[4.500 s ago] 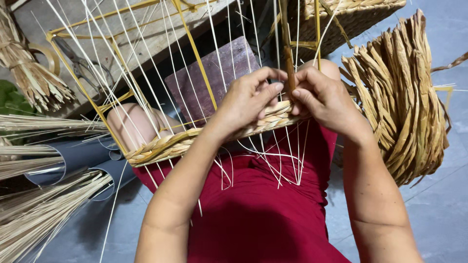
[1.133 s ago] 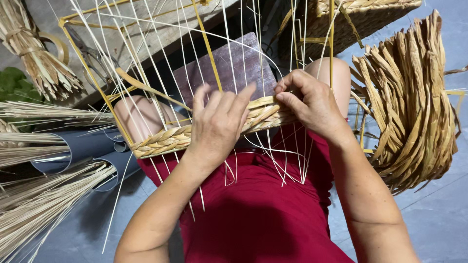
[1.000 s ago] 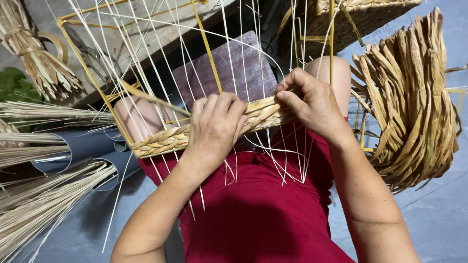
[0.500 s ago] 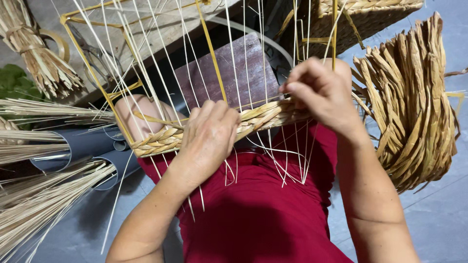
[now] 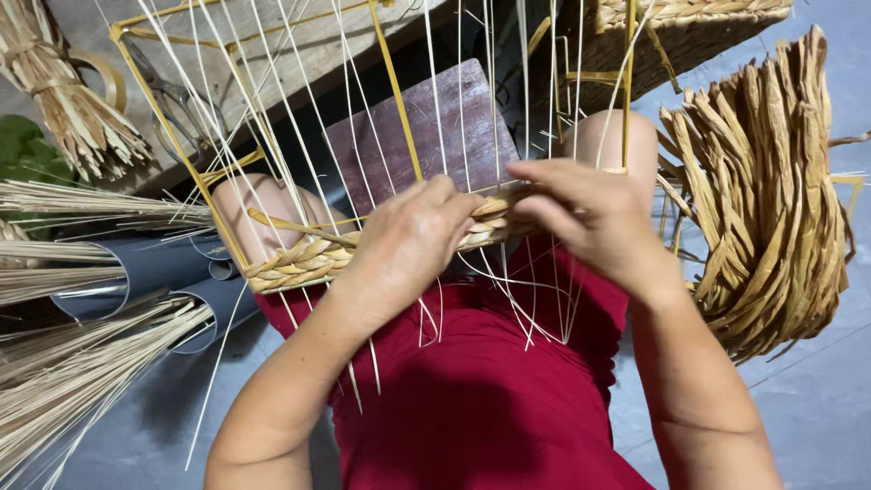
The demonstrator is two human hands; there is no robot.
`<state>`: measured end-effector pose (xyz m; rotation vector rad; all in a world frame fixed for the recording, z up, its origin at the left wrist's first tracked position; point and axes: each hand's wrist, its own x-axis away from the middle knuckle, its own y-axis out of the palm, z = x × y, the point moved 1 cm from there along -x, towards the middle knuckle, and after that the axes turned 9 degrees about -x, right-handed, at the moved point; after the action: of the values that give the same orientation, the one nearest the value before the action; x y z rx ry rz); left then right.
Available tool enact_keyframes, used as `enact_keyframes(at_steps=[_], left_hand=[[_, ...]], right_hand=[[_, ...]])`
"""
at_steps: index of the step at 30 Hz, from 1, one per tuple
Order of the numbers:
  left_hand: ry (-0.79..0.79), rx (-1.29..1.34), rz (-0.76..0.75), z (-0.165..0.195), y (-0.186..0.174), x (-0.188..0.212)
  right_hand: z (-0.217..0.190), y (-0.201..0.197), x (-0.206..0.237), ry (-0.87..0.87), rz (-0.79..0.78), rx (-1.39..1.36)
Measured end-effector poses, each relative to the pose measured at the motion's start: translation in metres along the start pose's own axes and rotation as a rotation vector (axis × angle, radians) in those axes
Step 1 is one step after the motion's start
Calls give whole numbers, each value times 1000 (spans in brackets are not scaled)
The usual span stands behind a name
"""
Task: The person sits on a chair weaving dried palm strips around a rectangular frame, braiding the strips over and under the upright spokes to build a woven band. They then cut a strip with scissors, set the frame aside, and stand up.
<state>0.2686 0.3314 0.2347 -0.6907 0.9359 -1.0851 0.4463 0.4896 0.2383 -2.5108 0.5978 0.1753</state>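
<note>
Weaving of a braided band [image 5: 299, 259] across thin upright reeds [image 5: 435, 127] on a yellow frame [image 5: 390, 82] is judged to be under way, the work resting on the lap. The band is pressed by the left hand [image 5: 404, 245], fingers curled over it. A strand near the band's right end is pinched by the right hand [image 5: 590, 218], fingertips closed. Threading it behind the following reed would call for a steady pull.
</note>
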Motion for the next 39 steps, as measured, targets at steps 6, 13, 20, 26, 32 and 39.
enact_keyframes(at_steps=[6,13,20,26,32,39], left_hand=[[-2,-75,272,9,-43,1],[-333,210,-211,-5,9,-24],[-361,575,-23,-13,32,-30],[-58,482,214,6,22,-10],[-250,99,162,1,11,13],[-296,37,75,3,10,37]], right_hand=[[8,17,-18,62,-92,121],[16,21,-16,276,-46,-18],[33,15,-16,545,7,-405],[26,27,-28,420,-77,-32],[5,25,-33,358,-162,-57],[9,36,-25,359,8,-98]])
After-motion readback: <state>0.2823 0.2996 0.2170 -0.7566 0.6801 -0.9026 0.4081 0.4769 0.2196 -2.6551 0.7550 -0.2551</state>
